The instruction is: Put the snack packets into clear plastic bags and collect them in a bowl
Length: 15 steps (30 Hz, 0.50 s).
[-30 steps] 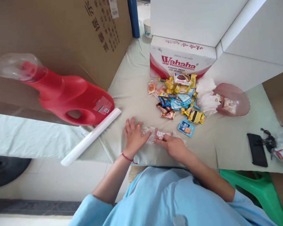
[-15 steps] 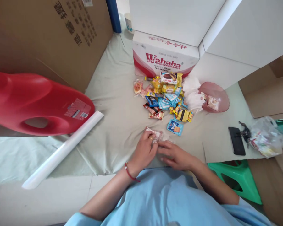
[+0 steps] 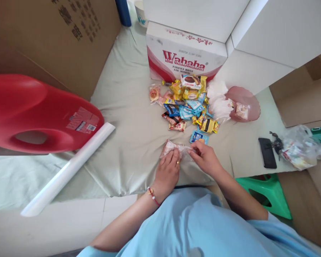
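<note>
A small pink-and-white plastic packet (image 3: 169, 147) with a clear, crinkled end lies on the cloth near the table's front edge. My left hand (image 3: 169, 171) rests flat on it, fingers stretched out and pressing it down. With thumb and forefinger, my right hand (image 3: 204, 157) pinches the packet's clear right end. Just beyond that hand is a blue snack packet (image 3: 198, 137), partly covered by the fingertips. Behind it spreads a pile of wrapped snacks (image 3: 186, 113) in yellow, blue and red wrappers.
At the back stands a Wahaba-style printed carton (image 3: 187, 59). White crumpled bags (image 3: 219, 101) and a pink bowl (image 3: 254, 101) are right of the pile. A red jug (image 3: 50, 117) and white roll (image 3: 69, 169) lie left. A phone (image 3: 267, 152) sits right, above a green stool (image 3: 270, 194).
My left hand has flattened onto the packet. My right hand has moved right and forward, closing on the packet's clear end and stretching it sideways. The view has shifted slightly.
</note>
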Tool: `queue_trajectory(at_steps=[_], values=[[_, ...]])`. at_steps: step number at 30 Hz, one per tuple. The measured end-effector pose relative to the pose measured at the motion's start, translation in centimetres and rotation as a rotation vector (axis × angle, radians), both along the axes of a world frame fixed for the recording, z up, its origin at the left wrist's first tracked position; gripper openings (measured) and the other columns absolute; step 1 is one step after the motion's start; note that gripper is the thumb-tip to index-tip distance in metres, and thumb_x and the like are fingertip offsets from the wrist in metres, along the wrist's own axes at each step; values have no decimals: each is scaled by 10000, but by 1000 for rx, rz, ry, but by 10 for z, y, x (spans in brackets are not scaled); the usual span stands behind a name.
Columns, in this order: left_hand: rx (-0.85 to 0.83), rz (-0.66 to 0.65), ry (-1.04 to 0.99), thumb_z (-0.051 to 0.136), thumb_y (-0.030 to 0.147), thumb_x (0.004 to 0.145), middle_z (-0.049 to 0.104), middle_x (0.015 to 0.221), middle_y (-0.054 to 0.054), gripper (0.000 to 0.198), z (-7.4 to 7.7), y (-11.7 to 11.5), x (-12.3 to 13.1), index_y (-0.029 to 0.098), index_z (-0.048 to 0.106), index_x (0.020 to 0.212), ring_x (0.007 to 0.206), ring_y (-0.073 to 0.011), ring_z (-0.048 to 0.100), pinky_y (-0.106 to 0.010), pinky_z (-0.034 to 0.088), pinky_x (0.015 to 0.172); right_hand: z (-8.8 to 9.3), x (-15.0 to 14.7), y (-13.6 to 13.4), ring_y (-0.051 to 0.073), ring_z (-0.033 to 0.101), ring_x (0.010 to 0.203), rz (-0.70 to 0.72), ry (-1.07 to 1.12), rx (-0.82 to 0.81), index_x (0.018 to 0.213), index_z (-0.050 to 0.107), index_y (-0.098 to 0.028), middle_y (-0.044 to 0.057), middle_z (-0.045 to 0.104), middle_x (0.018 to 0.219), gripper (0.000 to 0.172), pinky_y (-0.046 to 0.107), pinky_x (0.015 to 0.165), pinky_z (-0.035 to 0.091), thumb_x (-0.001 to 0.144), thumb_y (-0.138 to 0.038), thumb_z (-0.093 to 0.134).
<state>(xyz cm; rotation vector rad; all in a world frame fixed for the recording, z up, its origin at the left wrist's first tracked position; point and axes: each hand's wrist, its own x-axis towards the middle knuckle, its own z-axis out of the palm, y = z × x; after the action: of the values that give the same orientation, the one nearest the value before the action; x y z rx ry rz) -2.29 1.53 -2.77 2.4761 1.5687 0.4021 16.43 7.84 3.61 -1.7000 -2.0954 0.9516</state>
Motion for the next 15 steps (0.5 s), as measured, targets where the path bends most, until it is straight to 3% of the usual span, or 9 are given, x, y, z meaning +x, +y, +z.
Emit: queue_trajectory(at_steps=[4,7,9,12,14,15], values=[[-5,-12,-98,502,111,949,657,1458,-200,485,6,1,-6,109,647,1411,1432,-321,569,-514,450,1204,-2,-51,24,209,620,941,168,-43,53,1023,683,-189,79,683,1010,169,311,868,489,995,-175,517],[19,18,-292,541,153,928,692,1398,-180,483,14,-3,-31,148,629,1403,1368,-313,617,-521,521,1145,-10,-82,25,231,600,992,248,-126,58,1089,692,-159,121,671,1082,247,344,906,486,1051,-190,450],[84,106,-395,520,130,953,734,1320,-128,431,20,-10,-56,213,637,1359,1259,-268,678,-501,537,1120,-14,-91,18,272,574,1064,300,-169,116,1149,693,-136,158,660,1147,298,410,976,480,1084,-319,466],[142,293,-474,584,135,934,759,1161,-85,281,21,-21,-92,255,693,1162,1196,-279,689,-501,551,1064,-21,-93,3,338,516,1187,375,-221,249,1316,643,-120,207,618,1312,492,542,1102,424,1016,-508,616],[137,363,-460,604,155,925,762,1017,-64,180,16,-25,-107,263,700,1032,1152,-299,697,-512,553,1030,-28,-92,-3,342,500,1216,403,-254,308,1390,610,-168,197,595,1390,539,566,1125,411,976,-505,684],[127,384,-448,605,171,926,758,977,-62,148,13,-25,-111,264,697,994,1134,-310,699,-522,550,1023,-31,-91,-4,330,508,1202,401,-269,318,1387,621,-211,173,605,1392,474,548,1108,431,989,-463,674]])
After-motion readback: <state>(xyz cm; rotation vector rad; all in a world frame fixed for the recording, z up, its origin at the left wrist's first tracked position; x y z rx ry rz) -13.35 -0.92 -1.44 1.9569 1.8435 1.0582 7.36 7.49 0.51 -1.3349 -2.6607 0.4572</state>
